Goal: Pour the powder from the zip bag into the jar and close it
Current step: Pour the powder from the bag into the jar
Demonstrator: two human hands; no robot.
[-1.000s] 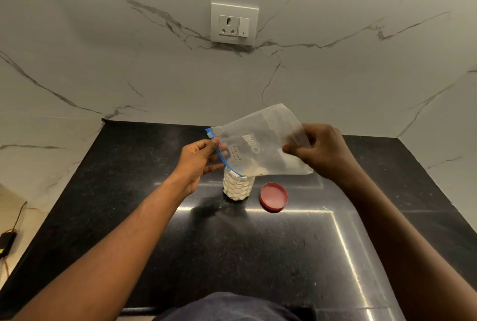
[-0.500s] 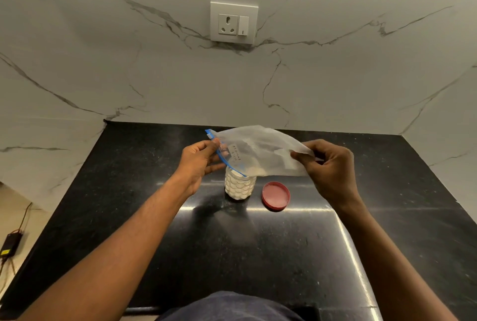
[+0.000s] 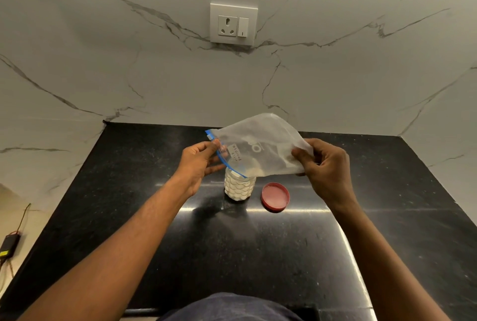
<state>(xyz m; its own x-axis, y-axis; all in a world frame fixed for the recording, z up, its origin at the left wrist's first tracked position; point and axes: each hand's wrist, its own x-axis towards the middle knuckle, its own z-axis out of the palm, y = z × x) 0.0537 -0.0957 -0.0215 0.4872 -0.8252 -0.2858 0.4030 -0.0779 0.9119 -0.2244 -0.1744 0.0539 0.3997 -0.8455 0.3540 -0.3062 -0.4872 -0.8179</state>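
Observation:
A clear zip bag (image 3: 260,145) with a blue zip strip hangs tilted over a small textured jar (image 3: 239,188) full of white powder. The bag's open mouth points down at the jar's rim, and a little powder lies in the bag's lower corner. My left hand (image 3: 200,163) pinches the zip edge just left of the jar. My right hand (image 3: 324,165) grips the bag's bottom corner, held out to the right. A red lid (image 3: 275,197) lies upside down on the black counter (image 3: 258,248), right of the jar.
A marble wall with a white socket and switch (image 3: 233,24) rises behind the counter. At the far left, below counter level, a small black device with wires (image 3: 9,244) sits on the floor. Dark clothing (image 3: 229,307) shows at the counter's front edge.
My right hand dropped lower and then lifted the bag's closed end a little again. My left hand stayed at the zip edge over the jar.

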